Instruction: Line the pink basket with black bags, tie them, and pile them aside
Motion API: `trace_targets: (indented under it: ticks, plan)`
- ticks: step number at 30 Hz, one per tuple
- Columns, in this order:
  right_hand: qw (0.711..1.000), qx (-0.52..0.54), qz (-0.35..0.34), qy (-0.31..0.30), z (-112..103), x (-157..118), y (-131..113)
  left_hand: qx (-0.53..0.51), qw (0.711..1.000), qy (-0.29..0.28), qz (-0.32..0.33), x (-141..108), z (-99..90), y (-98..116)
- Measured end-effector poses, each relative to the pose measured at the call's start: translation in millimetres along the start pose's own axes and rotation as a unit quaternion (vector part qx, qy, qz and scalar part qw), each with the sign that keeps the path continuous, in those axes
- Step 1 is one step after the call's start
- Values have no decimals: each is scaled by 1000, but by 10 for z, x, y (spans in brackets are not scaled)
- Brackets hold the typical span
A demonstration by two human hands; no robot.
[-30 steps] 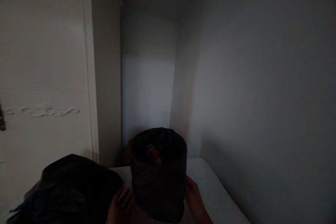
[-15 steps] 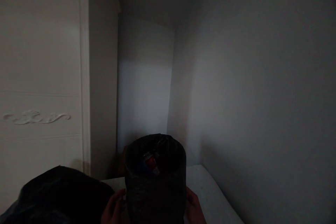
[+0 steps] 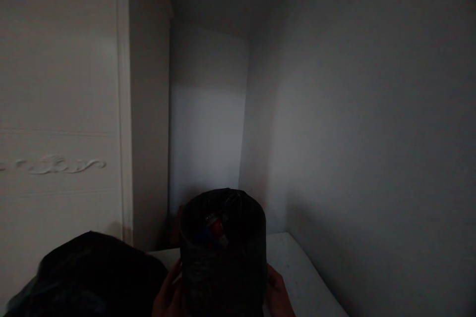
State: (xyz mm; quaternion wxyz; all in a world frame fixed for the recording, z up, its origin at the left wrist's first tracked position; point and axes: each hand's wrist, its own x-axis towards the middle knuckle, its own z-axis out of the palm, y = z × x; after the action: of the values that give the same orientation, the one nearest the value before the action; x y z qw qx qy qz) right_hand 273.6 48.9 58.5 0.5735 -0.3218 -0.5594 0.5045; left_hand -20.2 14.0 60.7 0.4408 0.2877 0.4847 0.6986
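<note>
Left hand (image 3: 169, 292): holding the black-lined bin (image 3: 223, 277) by its left side
Right hand (image 3: 278, 293): against its right side
Bin mouth: central, open upward
Table (image 3: 299, 272): right edge beside wall (image 3: 357, 158)
Left room: narrowed by dark bag (image 3: 98, 277)

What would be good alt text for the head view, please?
A person's left hand and right hand flank an open-topped black container with something red inside; a white surface shows behind. In dim light, a dark bundle sits at left, before a white cabinet and pale walls.
</note>
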Motion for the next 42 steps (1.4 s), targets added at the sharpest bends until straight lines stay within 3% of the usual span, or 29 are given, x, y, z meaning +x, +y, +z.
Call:
trace_targets:
  ticks: [4, 12, 19, 25, 34, 42]
  plan:
    - [1000, 2, -6, -7, -18, 5, 7, -45, 998, -45, -19, -39, 21, -74]
    - [1000, -3, 1, 10, -19, 4, 41, -27, 999, -43, -17, -86, 50, 22]
    - [1000, 1, 5, 16, -51, 15, 96, -3, 1000, -27, 7, -44, 28, -25]
    - [1000, 2, 6, -4, -61, 10, 142, -20, 999, -45, -13, -99, 52, 11]
    - [1000, 12, -2, -20, -28, -13, 30, -15, 999, -39, 21, -135, 59, 11]
    - [1000, 10, 4, 1, -37, 12, 112, -27, 999, -43, 16, -119, 26, 9]
